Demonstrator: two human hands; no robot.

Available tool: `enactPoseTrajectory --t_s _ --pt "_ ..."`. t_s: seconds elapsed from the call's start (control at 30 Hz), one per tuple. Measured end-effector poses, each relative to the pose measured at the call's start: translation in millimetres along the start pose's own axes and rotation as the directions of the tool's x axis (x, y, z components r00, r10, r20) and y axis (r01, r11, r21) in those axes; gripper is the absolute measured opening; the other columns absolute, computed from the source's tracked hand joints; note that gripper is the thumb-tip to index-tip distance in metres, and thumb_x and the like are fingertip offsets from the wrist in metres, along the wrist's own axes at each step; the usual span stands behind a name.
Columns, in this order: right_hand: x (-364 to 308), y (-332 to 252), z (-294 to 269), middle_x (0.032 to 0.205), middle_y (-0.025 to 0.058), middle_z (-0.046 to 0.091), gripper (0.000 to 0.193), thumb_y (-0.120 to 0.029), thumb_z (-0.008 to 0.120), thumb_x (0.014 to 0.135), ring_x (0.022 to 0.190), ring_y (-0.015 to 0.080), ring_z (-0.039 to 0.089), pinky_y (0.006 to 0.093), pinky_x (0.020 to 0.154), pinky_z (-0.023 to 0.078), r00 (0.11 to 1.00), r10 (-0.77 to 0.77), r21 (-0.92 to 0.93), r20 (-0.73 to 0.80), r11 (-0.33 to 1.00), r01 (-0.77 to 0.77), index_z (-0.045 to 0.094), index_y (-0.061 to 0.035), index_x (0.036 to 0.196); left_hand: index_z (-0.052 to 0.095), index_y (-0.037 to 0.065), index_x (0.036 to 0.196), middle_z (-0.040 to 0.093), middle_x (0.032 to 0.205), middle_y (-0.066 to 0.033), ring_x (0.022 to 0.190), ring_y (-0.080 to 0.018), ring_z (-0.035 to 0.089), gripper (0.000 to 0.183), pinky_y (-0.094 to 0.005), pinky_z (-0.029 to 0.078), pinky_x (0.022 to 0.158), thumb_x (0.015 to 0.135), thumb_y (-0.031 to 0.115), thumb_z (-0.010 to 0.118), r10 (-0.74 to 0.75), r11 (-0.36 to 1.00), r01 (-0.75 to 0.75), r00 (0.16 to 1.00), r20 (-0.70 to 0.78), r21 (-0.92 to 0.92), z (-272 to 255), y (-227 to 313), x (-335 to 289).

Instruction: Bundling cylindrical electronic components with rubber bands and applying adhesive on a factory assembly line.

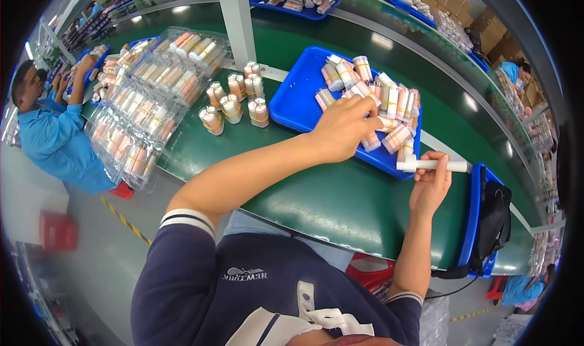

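Observation:
A blue tray [296, 93] on the green table holds a heap of small banded bundles of pink, beige and white tubes [398, 102]. Over this heap reaches my left hand [345, 130], its fingers curled in among the bundles; what lies under the fingertips is hidden. Beside the tray's near right corner, my right hand [431, 185] is closed around a white rod-shaped tool [447, 165] with a short thicker block at its left end. Several banded bundles [231, 107] stand upright on the table to the left of the tray.
Clear plastic trays [131, 111] packed with tubes are stacked at left, by a white post [236, 23]. A blue bin [476, 224] with a black bag [494, 215] stands at right. Across the bench lies another loaded blue tray [291, 6]. A person in blue [55, 133] works at far left.

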State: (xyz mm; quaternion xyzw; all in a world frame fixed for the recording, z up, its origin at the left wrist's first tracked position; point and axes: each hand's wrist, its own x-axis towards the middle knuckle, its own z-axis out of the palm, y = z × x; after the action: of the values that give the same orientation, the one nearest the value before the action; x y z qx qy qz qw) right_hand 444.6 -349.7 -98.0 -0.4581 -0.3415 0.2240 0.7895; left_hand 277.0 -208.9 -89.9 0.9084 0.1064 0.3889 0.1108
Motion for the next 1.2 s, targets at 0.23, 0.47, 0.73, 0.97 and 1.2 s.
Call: enactPoseTrajectory --t_s 0.23,0.47,0.73,0.97,1.2 --pt "-5.6 0.7 -6.6 0.07 0.0047 0.046 0.03 -0.03 0.042 0.092 0.051 0.0053 0.039 0.0164 0.041 0.029 1.0 -0.003 -0.045 -0.025 0.999 0.001 0.05 -0.0019 0.084 0.063 0.004 0.077 0.05 0.097 -0.0128 0.103 -0.0291 0.045 0.016 -0.0414 0.041 0.078 0.062 0.012 0.062 0.118 0.981 -0.118 0.993 0.007 0.153 30.5 -26.4 -2.9" --pt "-2.9 -5.5 -6.5 0.076 0.005 0.046 0.032 -0.031 0.038 0.093 0.054 0.0056 0.038 0.016 0.044 0.029 0.998 -0.069 -0.071 0.005 0.995 0.069 0.047 -0.0024 0.082 0.052 0.002 0.087 0.048 0.09 -0.013 0.081 -0.0306 0.053 0.031 -0.0389 0.045 0.067 0.065 0.016 0.068 -0.039 0.975 0.036 0.999 -0.009 -0.22 -30.4 7.4 -26.8" --pt "-2.1 -19.2 20.1 0.085 0.0058 0.05 0.031 -0.032 0.04 0.092 0.061 0.0058 0.04 0.0158 0.048 0.03 0.998 0.033 -0.126 0.056 0.992 -0.026 0.051 -0.0022 0.092 0.055 0.004 0.085 0.05 0.084 -0.0101 0.081 -0.027 0.052 0.03 -0.036 0.044 0.069 0.062 0.017 0.071 0.058 0.944 -0.032 0.996 0.068 -0.327 -20.3 -5.9 -65.5" --pt "-3.9 -6.4 69.2 0.082 0.0124 0.053 0.024 -0.022 0.038 0.093 0.056 0.0076 0.042 0.0186 0.046 0.035 0.958 -0.097 -0.081 0.271 0.989 0.123 0.047 -0.0003 0.088 0.056 0.003 0.093 0.057 0.087 -0.0097 0.077 -0.026 0.057 0.038 -0.0318 0.048 0.065 0.062 0.015 0.074 -0.159 0.858 0.259 0.955 0.249 -0.444 -25.1 -16.8 -73.4" --pt "-26.3 15.2 63.1 0.075 0.0135 0.051 0.032 -0.032 0.039 0.092 0.051 0.0057 0.034 0.0155 0.046 0.029 0.868 -0.246 -0.354 0.43 0.839 0.413 0.043 -0.0013 0.085 0.057 0.004 0.091 0.053 0.079 -0.0063 0.063 -0.0175 0.053 0.037 -0.028 0.043 0.053 0.06 0.013 0.076 -0.196 0.798 0.312 0.943 0.268 -0.515 -13.1 -8.5 -79.4"
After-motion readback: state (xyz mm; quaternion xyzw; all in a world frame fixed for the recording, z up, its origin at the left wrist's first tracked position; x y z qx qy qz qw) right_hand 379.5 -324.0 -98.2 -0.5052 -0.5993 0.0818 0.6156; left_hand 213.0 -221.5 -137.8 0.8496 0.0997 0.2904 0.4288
